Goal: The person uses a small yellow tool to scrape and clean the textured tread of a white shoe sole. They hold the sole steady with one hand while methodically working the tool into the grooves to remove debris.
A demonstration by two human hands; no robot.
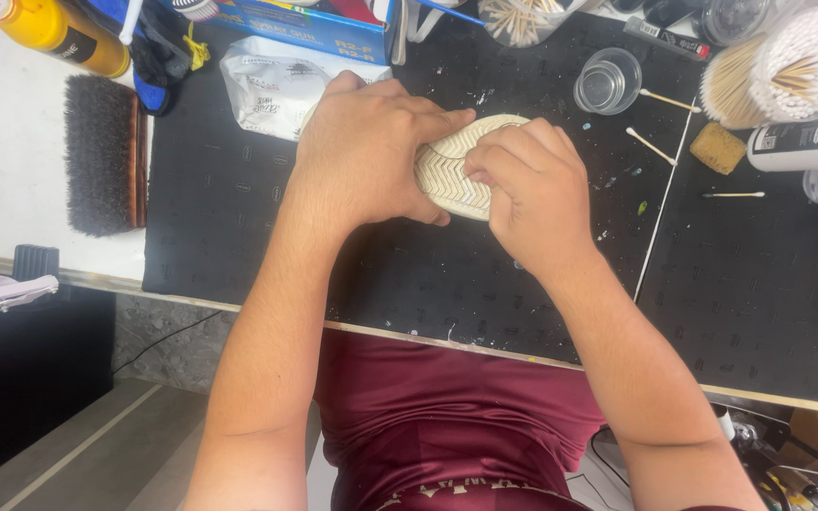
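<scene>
**Both hands clamped on an upturned shoe, sole facing the camera**

The left hand wraps over the shoe from the far side, its grip closed around the upper with a finger laid along the rim of the pale, zigzag-treaded sole. The right hand presses in from the other side, fingers curled and clamped on the sole's edge, likely to steady it or work something against the tread; whatever the fingertips may pinch is hidden. Held sole-up like this, the tread stays exposed and braced between the two palms.

The shoe hovers or rests just above the dark mat covering the table, near its middle. Behind the left hand lies a crumpled white bag. To the right stand a small clear cup, loose cotton swabs, a tan sponge and a tub of swabs. A bristle brush lies well apart at the left edge, beside a yellow bottle. Bare mat toward the near edge leaves room for the forearms.
</scene>
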